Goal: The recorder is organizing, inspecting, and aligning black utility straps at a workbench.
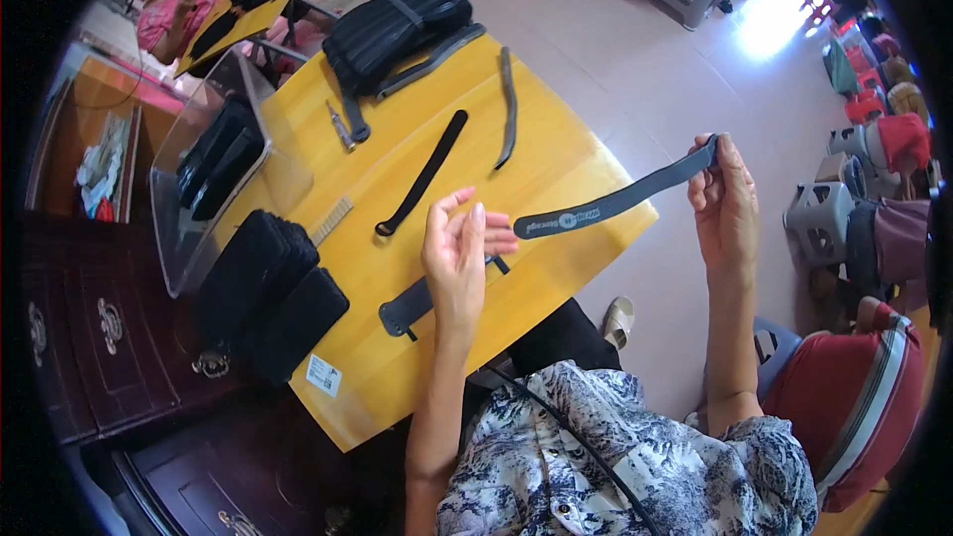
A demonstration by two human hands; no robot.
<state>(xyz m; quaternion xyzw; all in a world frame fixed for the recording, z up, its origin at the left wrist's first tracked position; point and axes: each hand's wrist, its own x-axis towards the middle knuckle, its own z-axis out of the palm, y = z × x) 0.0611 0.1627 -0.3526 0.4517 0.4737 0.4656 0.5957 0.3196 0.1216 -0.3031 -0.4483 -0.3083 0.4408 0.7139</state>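
Note:
My right hand (727, 203) is raised past the table's right side, its fingers pinched on one end of a dark grey strap (645, 194) with pale print. The strap slants down to the left, and its rounded end reaches my left hand (459, 256). That hand is open, fingers spread toward the strap's end; whether they touch it I cannot tell. Below it on the yellow table (556, 154) lies a wide dark strap piece (409, 306), partly hidden by my left wrist. A black strap with a ring end (427, 174) and a thin grey strap (508, 104) lie farther off.
Bundled black straps (397, 28) sit at the table's far end, near a small metal tool (340, 125). Black stacks (273, 283) stand at the left by a clear plastic bin (260, 109). Dark drawers (109, 328) flank the table. A red bag (844, 407) is at the right; another person (174, 15) sits far left.

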